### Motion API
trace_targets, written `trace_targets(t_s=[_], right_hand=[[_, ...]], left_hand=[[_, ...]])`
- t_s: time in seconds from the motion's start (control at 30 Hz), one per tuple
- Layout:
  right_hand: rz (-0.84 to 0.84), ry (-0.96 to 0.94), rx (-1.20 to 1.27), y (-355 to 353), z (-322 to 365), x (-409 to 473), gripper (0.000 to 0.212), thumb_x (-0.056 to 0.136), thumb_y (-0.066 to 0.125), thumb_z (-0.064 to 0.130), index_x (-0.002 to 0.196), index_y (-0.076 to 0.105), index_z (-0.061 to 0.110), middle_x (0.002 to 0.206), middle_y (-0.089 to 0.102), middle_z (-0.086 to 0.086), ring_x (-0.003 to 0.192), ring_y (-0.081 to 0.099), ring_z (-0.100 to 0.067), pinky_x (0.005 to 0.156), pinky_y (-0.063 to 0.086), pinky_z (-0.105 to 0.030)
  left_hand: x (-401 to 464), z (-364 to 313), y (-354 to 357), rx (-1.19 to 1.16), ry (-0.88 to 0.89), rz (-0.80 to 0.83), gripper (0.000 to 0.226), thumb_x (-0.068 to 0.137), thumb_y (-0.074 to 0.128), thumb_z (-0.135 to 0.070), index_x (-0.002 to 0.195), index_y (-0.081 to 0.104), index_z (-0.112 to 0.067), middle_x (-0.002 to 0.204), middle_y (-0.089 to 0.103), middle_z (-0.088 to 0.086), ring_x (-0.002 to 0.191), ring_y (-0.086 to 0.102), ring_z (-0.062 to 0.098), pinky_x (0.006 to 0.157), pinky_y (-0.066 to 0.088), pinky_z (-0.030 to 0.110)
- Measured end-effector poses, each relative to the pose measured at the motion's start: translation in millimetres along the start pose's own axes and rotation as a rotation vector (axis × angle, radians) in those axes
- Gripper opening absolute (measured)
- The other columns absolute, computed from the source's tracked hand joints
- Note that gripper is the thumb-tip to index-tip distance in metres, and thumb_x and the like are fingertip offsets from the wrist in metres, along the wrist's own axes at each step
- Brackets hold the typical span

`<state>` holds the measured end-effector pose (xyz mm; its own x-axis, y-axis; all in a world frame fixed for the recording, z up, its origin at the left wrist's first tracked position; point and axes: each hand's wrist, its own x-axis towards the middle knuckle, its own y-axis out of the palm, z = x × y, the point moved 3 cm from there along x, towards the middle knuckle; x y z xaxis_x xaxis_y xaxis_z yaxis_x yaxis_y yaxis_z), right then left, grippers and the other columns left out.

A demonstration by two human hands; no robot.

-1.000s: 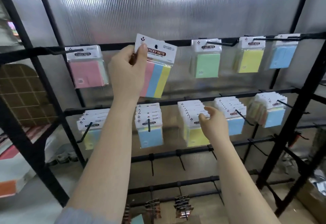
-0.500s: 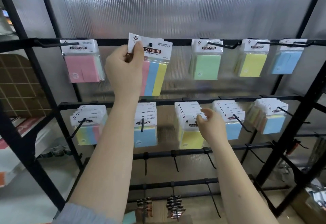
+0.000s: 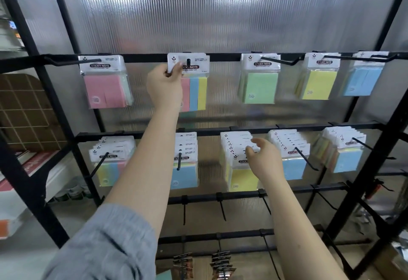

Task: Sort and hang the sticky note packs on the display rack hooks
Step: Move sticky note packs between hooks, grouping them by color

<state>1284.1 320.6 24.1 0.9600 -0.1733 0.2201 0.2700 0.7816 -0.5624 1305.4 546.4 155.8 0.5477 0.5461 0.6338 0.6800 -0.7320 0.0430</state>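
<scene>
Left hand (image 3: 164, 85) pinches header card of striped pack (image 3: 191, 82), already threaded on top-row hook (image 3: 188, 62). Right hand (image 3: 262, 158), fingers loosely spread, touches yellow stack (image 3: 239, 162) below, gripping nothing. Risk: releasing early, pack near the tip could slide off.

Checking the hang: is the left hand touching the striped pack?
Touching. Head view shows the left hand pinching the striped pack at its header card.

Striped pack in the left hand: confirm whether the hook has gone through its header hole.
Yes, the hook tip pokes out through the header of the striped pack pinched by the left hand.
</scene>
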Motion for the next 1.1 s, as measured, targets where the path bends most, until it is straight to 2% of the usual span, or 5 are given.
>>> trace_targets(t_s=[0.27, 0.5, 0.8, 0.97, 1.1], right_hand=[[-0.01, -0.005, 0.001, -0.5, 0.4, 3.7, 0.042, 0.096, 0.048, 0.018, 0.137, 0.049, 0.012, 0.133, 0.055, -0.008, 0.078, 0.047, -0.012, 0.075, 0.037, -0.024], [-0.016, -0.002, -0.018, -0.2, -4.3, 3.4, 0.041, 0.094, 0.048, 0.016, 0.135, 0.05, 0.011, 0.131, 0.057, -0.008, 0.105, 0.059, -0.021, 0.078, 0.039, -0.026], [-0.029, 0.037, 0.016, -2.3, -16.0, -5.8, 0.046, 0.096, 0.048, 0.018, 0.141, 0.043, 0.011, 0.127, 0.059, -0.009, 0.104, 0.057, -0.022, 0.081, 0.04, -0.026], [-0.046, 0.096, 0.123, -1.1, -24.8, -17.2, 0.044, 0.101, 0.039, 0.026, 0.143, 0.039, 0.012, 0.131, 0.056, -0.01, 0.111, 0.055, -0.022, 0.085, 0.041, -0.031], [-0.044, 0.179, 0.227, 1.2, -35.5, -25.1, 0.039, 0.102, 0.036, 0.021, 0.139, 0.042, 0.009, 0.116, 0.057, -0.004, 0.094, 0.049, -0.016, 0.079, 0.037, -0.026]], left_hand=[[29.5, 15.6, 18.5, 0.236, -0.202, 0.004, 0.043, 0.085, 0.064, -0.043, 0.058, 0.036, -0.023, 0.057, 0.041, -0.01, 0.052, 0.038, 0.009, 0.045, 0.025, 0.024], [35.7, 19.9, 20.6, 0.21, -0.206, -0.001, 0.028, 0.082, 0.068, -0.042, 0.082, 0.048, -0.023, 0.073, 0.05, -0.013, 0.074, 0.053, 0.012, 0.06, 0.041, 0.027], [8.6, 35.1, 9.8, 0.068, -0.319, 0.007, 0.03, 0.09, 0.059, -0.037, 0.11, 0.051, -0.016, 0.101, 0.057, -0.006, 0.072, 0.053, 0.001, 0.051, 0.036, 0.015], [-23.9, 50.2, -1.6, 0.174, -0.304, 0.063, 0.033, 0.094, 0.054, -0.035, 0.116, 0.053, -0.01, 0.104, 0.055, -0.006, 0.088, 0.051, 0.008, 0.073, 0.037, 0.02], [-47.5, 66.2, -13.5, 0.202, -0.343, 0.069, 0.028, 0.093, 0.056, -0.032, 0.111, 0.057, -0.009, 0.105, 0.058, -0.003, 0.089, 0.051, 0.01, 0.075, 0.035, 0.021]])
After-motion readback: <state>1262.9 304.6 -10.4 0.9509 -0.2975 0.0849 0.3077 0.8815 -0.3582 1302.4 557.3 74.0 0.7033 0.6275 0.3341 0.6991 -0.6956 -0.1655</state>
